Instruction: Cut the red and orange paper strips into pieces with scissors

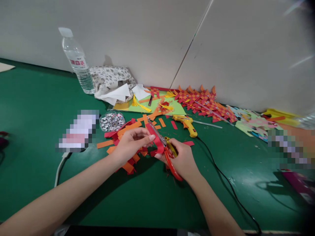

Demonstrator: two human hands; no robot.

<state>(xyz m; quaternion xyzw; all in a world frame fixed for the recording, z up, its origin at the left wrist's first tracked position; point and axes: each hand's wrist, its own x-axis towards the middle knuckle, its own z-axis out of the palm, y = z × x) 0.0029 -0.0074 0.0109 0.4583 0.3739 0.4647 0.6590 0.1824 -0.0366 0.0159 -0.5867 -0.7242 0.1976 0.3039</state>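
My left hand (134,143) pinches a red paper strip (159,144) between thumb and fingers. In my right hand (183,159) are scissors (175,168) with red-orange handles, their blades pointing up and left along the strip. A small yellow object (171,147) shows by the right fingers; whether it belongs to the scissors I cannot tell. Beneath both hands lies a heap of orange and red paper strips (128,166), partly hidden by the left hand. Just beyond the right hand rests a yellow glue gun (185,124).
Woven red-orange paper fish (197,100) are piled by the wall. A water bottle (78,62), a patterned tissue pouch (112,78), a box of googly eyes (112,122) and a blurred phone (78,131) stand left. The glue gun's black cord (226,178) runs to the front right.
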